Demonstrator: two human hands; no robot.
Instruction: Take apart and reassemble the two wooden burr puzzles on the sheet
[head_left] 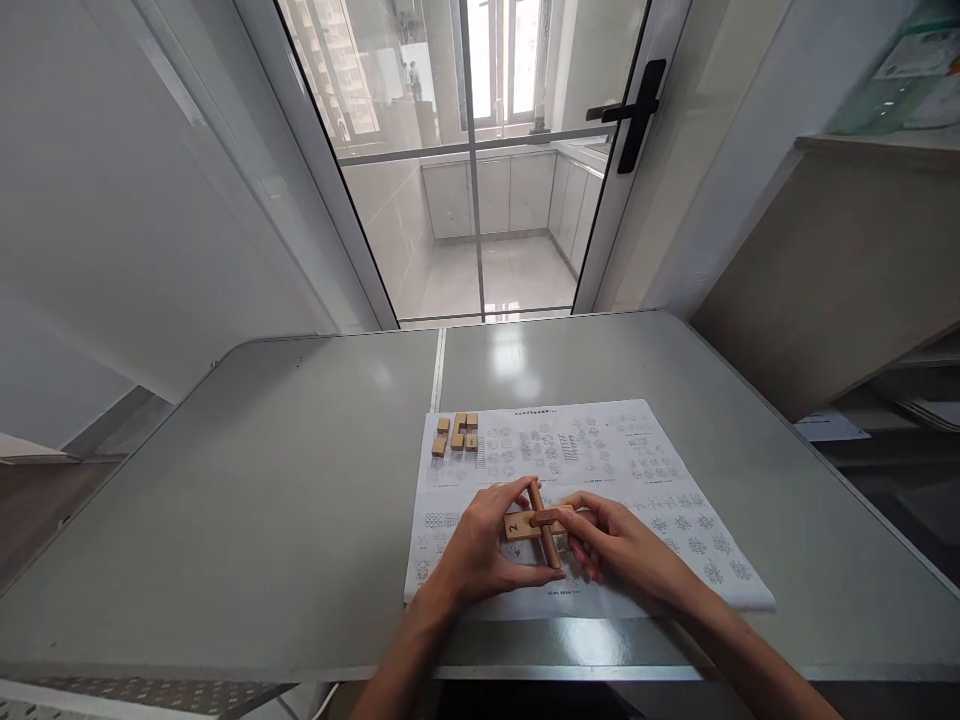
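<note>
A partly joined wooden puzzle of crossed notched bars (541,525) sits between both hands just above a printed sheet (600,450). One bar bears the number 2. My left hand (484,550) has its fingers closed round the left end of the crossed bars. On the right end, my right hand (619,545) pinches the same puzzle. Several loose wooden pieces (456,433) lie grouped at the sheet's far left corner, apart from both hands.
The sheet lies on a grey folding table (262,500) with a seam down its middle. Behind the table stands a glass door (480,150) with a black handle (636,110). A shelf unit (862,280) is at the right.
</note>
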